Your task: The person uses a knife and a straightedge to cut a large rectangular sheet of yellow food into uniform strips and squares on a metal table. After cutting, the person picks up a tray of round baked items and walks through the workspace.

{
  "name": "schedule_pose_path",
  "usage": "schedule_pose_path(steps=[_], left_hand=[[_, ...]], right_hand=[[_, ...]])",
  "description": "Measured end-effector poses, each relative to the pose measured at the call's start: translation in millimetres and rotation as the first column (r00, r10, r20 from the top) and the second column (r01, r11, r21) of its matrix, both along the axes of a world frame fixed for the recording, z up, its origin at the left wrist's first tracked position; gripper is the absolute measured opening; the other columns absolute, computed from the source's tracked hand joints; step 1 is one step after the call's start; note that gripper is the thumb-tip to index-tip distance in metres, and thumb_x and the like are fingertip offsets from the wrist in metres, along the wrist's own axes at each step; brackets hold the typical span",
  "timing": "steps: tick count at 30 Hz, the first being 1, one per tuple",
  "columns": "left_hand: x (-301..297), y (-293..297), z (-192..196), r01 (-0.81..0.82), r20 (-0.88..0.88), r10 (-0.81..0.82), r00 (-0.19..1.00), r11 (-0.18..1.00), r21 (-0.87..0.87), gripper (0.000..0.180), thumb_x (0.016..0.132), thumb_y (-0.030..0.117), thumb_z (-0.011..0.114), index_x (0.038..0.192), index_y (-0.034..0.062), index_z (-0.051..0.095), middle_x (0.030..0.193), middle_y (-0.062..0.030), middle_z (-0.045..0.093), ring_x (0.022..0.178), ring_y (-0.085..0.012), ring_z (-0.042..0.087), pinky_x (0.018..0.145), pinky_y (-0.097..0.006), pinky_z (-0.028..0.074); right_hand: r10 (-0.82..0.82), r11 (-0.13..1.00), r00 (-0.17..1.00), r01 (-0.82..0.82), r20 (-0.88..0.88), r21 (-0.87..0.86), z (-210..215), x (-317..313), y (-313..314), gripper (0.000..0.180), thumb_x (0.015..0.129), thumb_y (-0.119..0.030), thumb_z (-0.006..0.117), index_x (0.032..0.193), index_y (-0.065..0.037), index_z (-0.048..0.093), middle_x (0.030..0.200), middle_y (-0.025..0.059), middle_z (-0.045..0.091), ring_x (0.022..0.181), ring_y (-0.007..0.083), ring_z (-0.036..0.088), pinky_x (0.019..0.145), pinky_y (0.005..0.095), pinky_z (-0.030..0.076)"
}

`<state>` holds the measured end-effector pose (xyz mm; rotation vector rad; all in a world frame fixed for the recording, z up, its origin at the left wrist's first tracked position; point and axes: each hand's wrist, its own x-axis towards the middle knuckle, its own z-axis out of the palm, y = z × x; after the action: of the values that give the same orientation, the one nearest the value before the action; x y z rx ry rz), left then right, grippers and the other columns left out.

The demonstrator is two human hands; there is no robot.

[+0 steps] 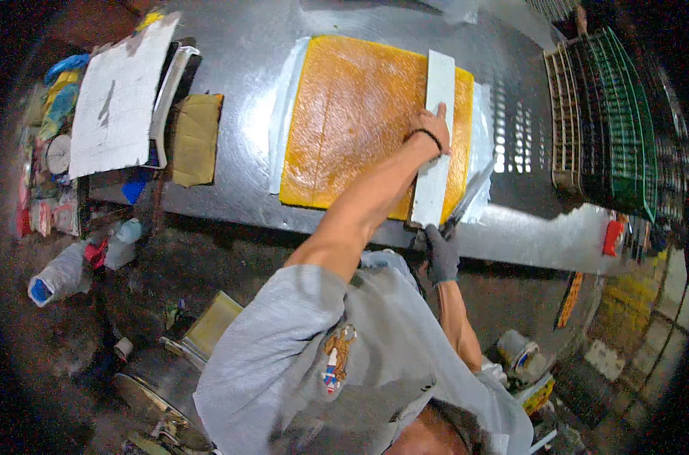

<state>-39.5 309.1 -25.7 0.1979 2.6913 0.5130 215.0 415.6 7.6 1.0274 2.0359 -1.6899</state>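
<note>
Left hand, fingers apart, on pale strip; gloved right hand, grip holding blurred blade, handle hidden.

Orange slab: partly covered by white strip and left forearm. Tool: grip concealed by gloved right hand. Green crate: blurred.

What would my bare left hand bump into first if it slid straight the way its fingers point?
Your left hand would first meet more of the white strip under it, then probably the metal table past its far end. Heights are hard to judge here.
</note>
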Motion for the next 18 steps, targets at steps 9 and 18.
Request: schedule_pose_path(steps=[9,18], left_hand=[[-2.3,-5.8,10.6,-0.025,0.180,0.011,0.984,0.997,0.076,0.126,0.072,0.049,0.084,0.159,0.0150,-0.002,0.149,-0.0408,0.029,0.135,-0.0556,0.037,0.104,-0.068,0.039],[7.3,-9.5,-1.3,-0.047,0.140,0.033,0.990,0.994,0.098,0.121,0.073,0.037,0.085,0.159,0.0172,0.003,0.149,-0.0398,0.029,0.133,-0.0487,0.044,0.104,-0.056,0.045]], right_hand=[[-0.128,0.985,0.981,0.109,-0.148,-0.131,5.1,2.6,-14.6,0.021,0.088,-0.011,0.069,0.098,-0.005,0.052,0.075,0.0036,0.056,0.064,0.0158,0.060,0.055,0.0323,0.050],[0.019,0.991,0.997,-0.029,0.081,0.131,43.6,0.4,-18.6,0.040,0.087,-0.029,0.072,0.111,0.000,0.062,0.099,0.0104,0.068,0.085,0.0199,0.065,0.075,0.0353,0.052]])
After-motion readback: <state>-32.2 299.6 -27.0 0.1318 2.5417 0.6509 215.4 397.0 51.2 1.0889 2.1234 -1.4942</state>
